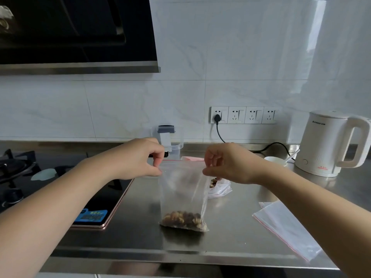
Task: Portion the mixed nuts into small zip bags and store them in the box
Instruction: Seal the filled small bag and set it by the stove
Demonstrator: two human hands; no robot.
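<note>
a small zip bag (183, 197) w/ mixed nuts (183, 218) is being held upright, its top pinched by left hand (144, 159) & right hand (224, 163). probably it's being sealed: the strip should be pressed end to end, bag kept upright.

Picture was bright, daylight look. White glare shone on wall tiles (313, 37) at 2 o'clock. Steel counter (230, 233) gave soft shine. Dark shadow sat under bag (183, 197). Edges bent, slightly blurry.
</note>
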